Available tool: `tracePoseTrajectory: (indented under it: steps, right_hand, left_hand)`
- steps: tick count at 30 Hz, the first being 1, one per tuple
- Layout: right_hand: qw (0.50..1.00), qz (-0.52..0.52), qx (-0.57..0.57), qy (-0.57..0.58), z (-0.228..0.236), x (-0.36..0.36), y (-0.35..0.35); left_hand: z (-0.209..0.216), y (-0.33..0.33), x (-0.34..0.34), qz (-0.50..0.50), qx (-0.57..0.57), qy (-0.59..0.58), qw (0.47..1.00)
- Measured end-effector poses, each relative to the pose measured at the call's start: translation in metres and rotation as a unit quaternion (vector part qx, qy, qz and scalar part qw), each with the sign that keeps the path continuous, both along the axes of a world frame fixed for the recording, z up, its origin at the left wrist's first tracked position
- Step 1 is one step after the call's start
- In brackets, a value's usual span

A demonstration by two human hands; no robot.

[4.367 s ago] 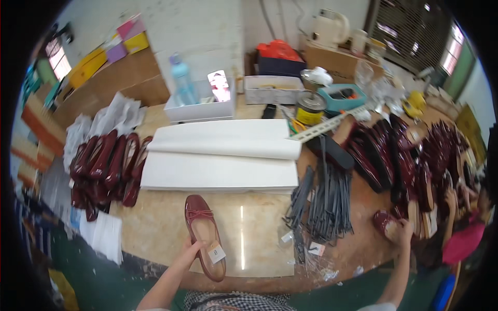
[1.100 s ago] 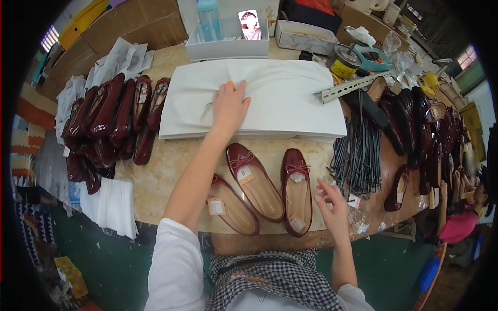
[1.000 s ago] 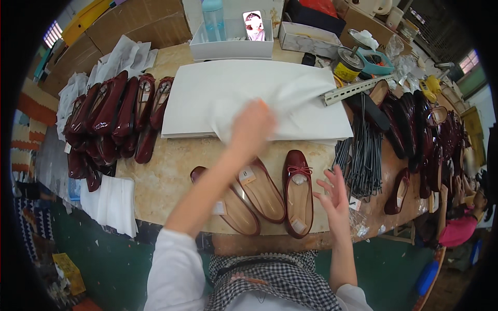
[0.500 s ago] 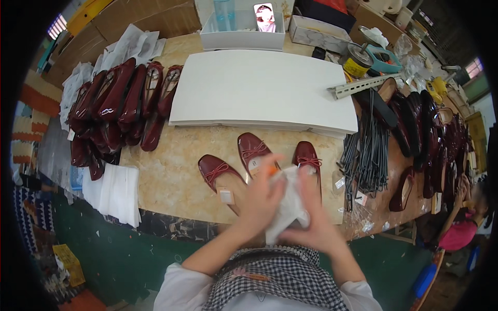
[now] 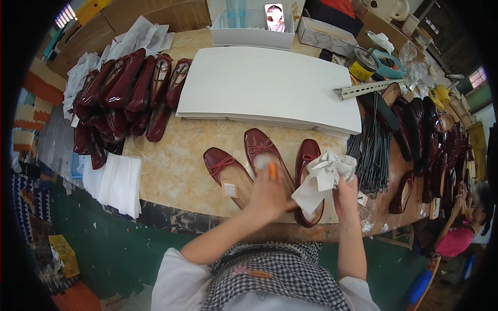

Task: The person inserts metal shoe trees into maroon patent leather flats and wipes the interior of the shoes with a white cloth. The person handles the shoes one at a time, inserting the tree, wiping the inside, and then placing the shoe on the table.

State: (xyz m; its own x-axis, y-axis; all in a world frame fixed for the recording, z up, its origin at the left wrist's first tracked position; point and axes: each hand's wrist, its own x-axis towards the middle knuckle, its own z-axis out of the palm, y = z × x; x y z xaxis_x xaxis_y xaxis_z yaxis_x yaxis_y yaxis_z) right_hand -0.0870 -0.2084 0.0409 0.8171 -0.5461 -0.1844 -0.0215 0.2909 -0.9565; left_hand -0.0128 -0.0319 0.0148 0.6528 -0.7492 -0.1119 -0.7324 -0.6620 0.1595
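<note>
Three dark red flat shoes with bows lie on the tabletop in front of me: a left one [image 5: 220,159], a middle one [image 5: 258,143] and a right one [image 5: 308,149]. My left hand [image 5: 270,191] is over the middle shoe's opening, a bit of orange at its fingers; motion smears them, so their grip cannot be told. A crumpled sheet of white tissue paper [image 5: 327,173] is gripped in my right hand [image 5: 346,194]. The paper hangs over the right shoe and covers part of it. A paper tag [image 5: 229,189] rests on the left shoe.
A stack of white board [image 5: 270,85] lies beyond the shoes. More red shoes are piled at left [image 5: 127,93] and right [image 5: 407,124]. Folded white sheets [image 5: 118,181] overhang the left front edge. Dark thin rods [image 5: 371,158] lie at right. A person [image 5: 459,230] sits far right.
The tissue paper, between both hands before, is now bunched in my right hand, which moved right. My left hand has come away from the paper to the middle shoe.
</note>
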Motion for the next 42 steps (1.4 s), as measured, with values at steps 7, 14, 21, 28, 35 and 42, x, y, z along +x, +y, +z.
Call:
tracePoseTrajectory:
  steps: [7, 14, 21, 28, 35, 42]
  right_hand:
    - [0.740, 0.296, -0.600, 0.072, -0.012, 0.058, 0.050]
    - [0.914, 0.335, -0.224, 0.053, 0.028, 0.055, -0.020]
    - [0.980, 0.182, -0.053, 0.061, 0.014, 0.002, -0.019]
    - [0.831, 0.279, -0.477, 0.065, -0.003, 0.035, 0.032]
    - [0.602, 0.255, -0.756, 0.034, -0.050, 0.093, 0.074]
    - [0.778, 0.213, -0.587, 0.069, -0.047, 0.111, 0.045]
  left_hand:
    - [0.005, 0.013, -0.049, -0.084, -0.072, 0.089, 0.990]
    - [0.027, 0.027, -0.018, 0.003, -0.225, 0.099, 0.969]
    - [-0.011, 0.002, -0.003, 0.022, -0.004, 0.022, 1.000]
    - [0.015, 0.015, -0.049, -0.043, -0.100, 0.151, 0.983]
    - [-0.014, 0.013, -0.051, -0.045, -0.091, 0.018, 0.995]
    - [-0.017, 0.011, -0.052, -0.085, -0.059, -0.105, 0.989]
